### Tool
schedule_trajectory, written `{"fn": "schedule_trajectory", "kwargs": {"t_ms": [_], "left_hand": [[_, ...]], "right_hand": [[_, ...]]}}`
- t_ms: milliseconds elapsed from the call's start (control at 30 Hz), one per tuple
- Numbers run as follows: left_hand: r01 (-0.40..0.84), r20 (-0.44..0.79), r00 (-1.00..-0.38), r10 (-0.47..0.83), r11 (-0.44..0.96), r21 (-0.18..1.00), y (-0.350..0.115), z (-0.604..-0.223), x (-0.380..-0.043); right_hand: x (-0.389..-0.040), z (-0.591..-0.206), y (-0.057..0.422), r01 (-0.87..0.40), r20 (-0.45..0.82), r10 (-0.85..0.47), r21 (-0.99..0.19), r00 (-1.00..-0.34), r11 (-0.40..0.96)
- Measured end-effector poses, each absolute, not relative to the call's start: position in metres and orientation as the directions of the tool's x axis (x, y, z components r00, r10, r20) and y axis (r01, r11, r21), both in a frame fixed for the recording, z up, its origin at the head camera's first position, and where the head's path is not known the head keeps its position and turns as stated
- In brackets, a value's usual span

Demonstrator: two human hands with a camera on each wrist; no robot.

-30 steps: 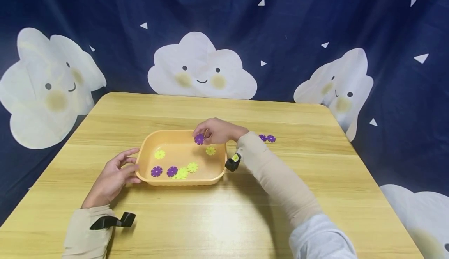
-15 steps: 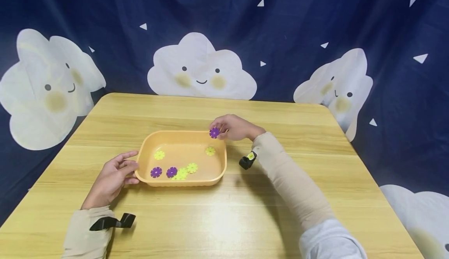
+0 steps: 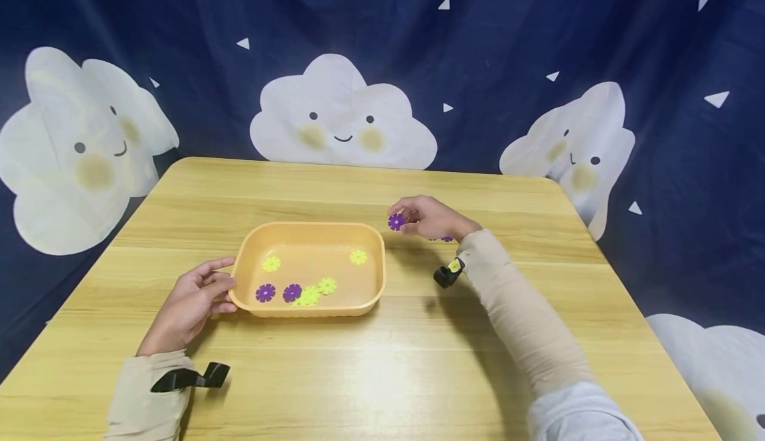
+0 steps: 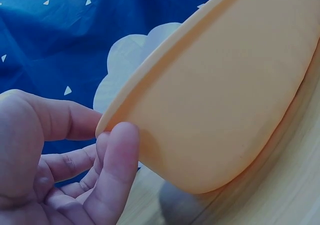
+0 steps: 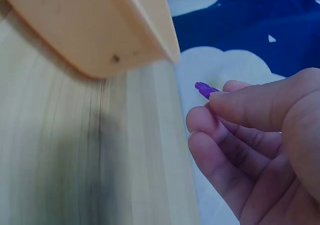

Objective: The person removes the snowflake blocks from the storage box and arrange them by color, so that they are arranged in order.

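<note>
A shallow orange plastic tray [image 3: 307, 265] stands on the table. My left hand [image 3: 192, 301] pinches the rim at its left end; thumb and forefinger meet the edge in the left wrist view. Off the tray's right end, above the table, my right hand [image 3: 435, 218] holds a purple snowflake disc [image 3: 396, 222] between thumb and fingertips. The right wrist view shows that disc [image 5: 205, 90] edge-on, partly covered by the thumb. Inside the tray lie two purple discs [image 3: 265, 293] and several yellow discs [image 3: 271, 264], some overlapping near the front wall.
More purple discs [image 3: 447, 238] lie on the wooden table [image 3: 382, 374] behind my right hand, mostly hidden by it. A dark blue curtain [image 3: 478, 42] with white clouds hangs beyond the table's far edge. Black straps [image 3: 190, 377] stick out from both wrists.
My right hand has moved right with the purple disc, from over the tray to beyond its right end. The left hand and tray have stayed put.
</note>
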State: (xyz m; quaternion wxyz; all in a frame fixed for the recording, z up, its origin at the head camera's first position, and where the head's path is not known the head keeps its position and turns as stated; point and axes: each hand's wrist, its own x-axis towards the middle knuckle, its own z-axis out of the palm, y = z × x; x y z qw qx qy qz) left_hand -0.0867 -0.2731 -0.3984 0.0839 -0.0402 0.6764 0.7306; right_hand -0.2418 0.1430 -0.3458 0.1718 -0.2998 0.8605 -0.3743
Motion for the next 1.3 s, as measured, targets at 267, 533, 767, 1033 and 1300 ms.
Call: {"fn": "schedule_trajectory", "kwargs": {"t_ms": [267, 533, 767, 1033, 1300], "left_hand": [[-0.16, -0.152, -0.985, 0.077, -0.119, 0.98, -0.274, -0.397, -0.087], [-0.175, -0.166, -0.983, 0.078, -0.127, 0.976, -0.274, -0.401, -0.086], [-0.199, -0.193, -0.979, 0.069, -0.109, 0.974, -0.276, -0.407, -0.078], [-0.181, -0.176, -0.983, 0.055, -0.098, 0.979, -0.275, -0.404, -0.081], [-0.187, -0.182, -0.981, 0.063, -0.088, 0.978, -0.273, -0.402, -0.087]], "right_hand": [[-0.243, -0.351, 0.169, -0.285, -0.118, -0.56, -0.765, -0.82, 0.578], [-0.243, -0.361, 0.193, -0.289, -0.09, -0.541, -0.765, -0.836, 0.575], [-0.235, -0.376, 0.211, -0.262, -0.106, -0.55, -0.795, -0.828, 0.548], [-0.236, -0.377, 0.229, -0.224, -0.097, -0.484, -0.796, -0.87, 0.562], [-0.234, -0.381, 0.248, -0.201, -0.096, -0.398, -0.742, -0.912, 0.64]]}}
